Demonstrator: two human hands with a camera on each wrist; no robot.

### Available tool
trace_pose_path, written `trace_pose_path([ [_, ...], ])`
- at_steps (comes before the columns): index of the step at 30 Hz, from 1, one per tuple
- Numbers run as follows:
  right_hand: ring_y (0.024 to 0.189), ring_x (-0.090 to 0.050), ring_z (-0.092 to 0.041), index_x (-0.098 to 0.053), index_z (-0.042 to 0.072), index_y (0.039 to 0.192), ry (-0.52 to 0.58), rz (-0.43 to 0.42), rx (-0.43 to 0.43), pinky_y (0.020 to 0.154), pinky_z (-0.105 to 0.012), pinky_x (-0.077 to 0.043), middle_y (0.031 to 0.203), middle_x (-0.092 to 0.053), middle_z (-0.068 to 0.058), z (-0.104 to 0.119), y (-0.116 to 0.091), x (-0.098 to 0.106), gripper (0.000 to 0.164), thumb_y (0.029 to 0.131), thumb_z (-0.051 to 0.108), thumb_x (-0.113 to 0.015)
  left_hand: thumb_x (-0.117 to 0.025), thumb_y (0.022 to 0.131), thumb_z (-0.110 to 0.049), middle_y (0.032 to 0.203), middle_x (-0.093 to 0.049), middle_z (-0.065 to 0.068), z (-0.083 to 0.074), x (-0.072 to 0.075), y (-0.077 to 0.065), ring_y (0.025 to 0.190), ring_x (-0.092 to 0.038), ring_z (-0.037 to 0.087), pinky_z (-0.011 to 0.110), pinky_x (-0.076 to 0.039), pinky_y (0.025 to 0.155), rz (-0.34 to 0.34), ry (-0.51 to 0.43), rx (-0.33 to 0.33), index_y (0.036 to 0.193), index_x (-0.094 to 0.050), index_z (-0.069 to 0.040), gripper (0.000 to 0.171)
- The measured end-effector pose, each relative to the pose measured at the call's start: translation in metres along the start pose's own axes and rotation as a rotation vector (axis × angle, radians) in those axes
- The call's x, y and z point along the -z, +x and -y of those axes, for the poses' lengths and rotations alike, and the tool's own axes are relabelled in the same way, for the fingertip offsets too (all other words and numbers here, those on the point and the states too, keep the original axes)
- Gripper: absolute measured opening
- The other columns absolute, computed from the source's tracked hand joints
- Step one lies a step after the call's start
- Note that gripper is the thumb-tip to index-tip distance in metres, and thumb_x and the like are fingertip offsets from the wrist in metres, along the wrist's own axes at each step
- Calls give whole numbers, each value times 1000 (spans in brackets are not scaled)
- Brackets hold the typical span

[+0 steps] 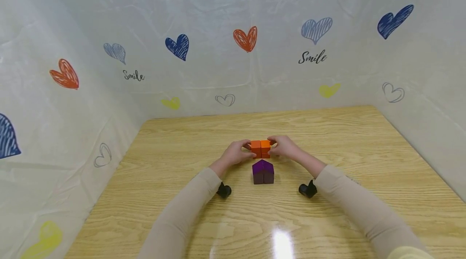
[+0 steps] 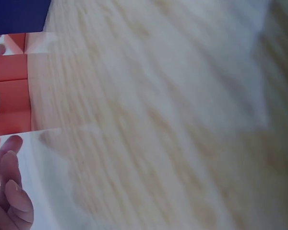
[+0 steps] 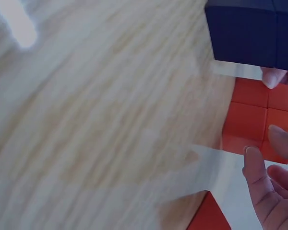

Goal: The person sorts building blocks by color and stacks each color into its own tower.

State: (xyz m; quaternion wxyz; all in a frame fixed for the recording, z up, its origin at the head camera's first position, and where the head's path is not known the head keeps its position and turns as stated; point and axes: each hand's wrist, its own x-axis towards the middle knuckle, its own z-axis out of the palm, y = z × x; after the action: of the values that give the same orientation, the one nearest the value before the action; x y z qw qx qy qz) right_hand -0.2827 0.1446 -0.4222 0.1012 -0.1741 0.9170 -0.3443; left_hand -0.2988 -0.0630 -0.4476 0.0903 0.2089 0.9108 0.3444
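Note:
Two orange blocks (image 1: 256, 149) stand side by side, touching, toward the middle of the table. My left hand (image 1: 235, 153) pinches the left one, finger and thumb at its left side. From the right, my right hand (image 1: 284, 148) pinches the other block of the pair. Just nearer to me sits a purple house-shaped pair of blocks (image 1: 263, 173), its upper part peaked. The left wrist view shows the red-orange faces (image 2: 12, 103) at its left edge, with fingertips beside them. In the right wrist view, fingers touch the red-orange blocks (image 3: 247, 122) below the dark block (image 3: 245, 33).
A light wood-grain table (image 1: 174, 141) lies under everything. White sheeting (image 1: 204, 77) with printed hearts stands around its back and sides. Near each wrist is a small black camera (image 1: 308, 189). A red triangular piece (image 3: 209, 215) shows at the bottom of the right wrist view.

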Motion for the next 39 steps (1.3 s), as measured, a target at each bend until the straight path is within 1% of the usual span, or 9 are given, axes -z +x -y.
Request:
trace_pose_path([
  [3,97,-60,-32,-46,-12,125,31,-6,-26,75,-34,-52,112,-58,-27,-3,1,-5,50,82,4,-66,-71,80,-25,106,-65,5,-1,2,0,107,-55,21,40,-38,97,-15,-5,-10,117,-59,-11,41],
  [6,96,-59,-31,-50,-11,121,57,-3,-42,75,-35,-51,108,-60,-24,-7,3,-9,45,81,3,-67,-71,81,-25,105,-65,3,-1,3,0,106,-56,20,39,-38,97,-16,-6,-24,114,-61,-11,37],
  [11,90,-59,-27,-56,-10,113,34,-21,-21,77,-36,-50,103,-63,-20,-11,4,-12,37,81,5,-67,-71,81,-24,105,-65,3,-2,4,1,104,-56,18,36,-39,96,-8,2,-25,111,-62,-10,34],
  [14,88,-59,-26,-58,-9,110,29,-36,-10,78,-37,-49,101,-63,-19,-11,3,-13,35,80,5,-68,-71,81,-23,104,-66,3,-3,4,1,104,-57,18,35,-39,96,-8,2,-23,110,-63,-10,33],
  [18,89,-59,-26,-57,-10,111,60,-28,-14,78,-36,-49,102,-63,-21,-11,3,-12,36,80,5,-68,-70,81,-23,105,-66,4,-3,4,1,104,-57,19,35,-40,96,-2,17,-20,110,-63,-8,33],
  [22,94,-59,-29,-54,-11,116,113,-5,-37,78,-36,-50,107,-61,-23,-14,3,-10,40,82,7,-66,-70,82,-23,105,-66,5,-4,4,1,105,-57,19,35,-39,97,9,33,-17,110,-64,-7,33],
  [26,98,-57,-31,-51,-11,120,129,7,-42,80,-37,-50,112,-59,-25,-16,3,-9,43,84,9,-65,-69,82,-23,106,-66,5,-4,3,1,106,-57,20,36,-39,97,12,23,-2,113,-63,-6,35],
  [31,97,-59,-31,-49,-10,122,172,17,-39,77,-36,-51,110,-60,-25,-15,1,-8,44,84,7,-64,-69,83,-24,108,-65,5,-4,3,1,107,-56,20,36,-39,97,16,20,12,115,-62,-7,37],
  [39,96,-60,-31,-51,-9,120,224,25,-38,74,-34,-52,111,-59,-25,-17,1,-10,40,85,5,-62,-68,83,-23,107,-66,5,-3,2,0,105,-57,20,36,-39,97,4,37,2,113,-63,-8,35],
])
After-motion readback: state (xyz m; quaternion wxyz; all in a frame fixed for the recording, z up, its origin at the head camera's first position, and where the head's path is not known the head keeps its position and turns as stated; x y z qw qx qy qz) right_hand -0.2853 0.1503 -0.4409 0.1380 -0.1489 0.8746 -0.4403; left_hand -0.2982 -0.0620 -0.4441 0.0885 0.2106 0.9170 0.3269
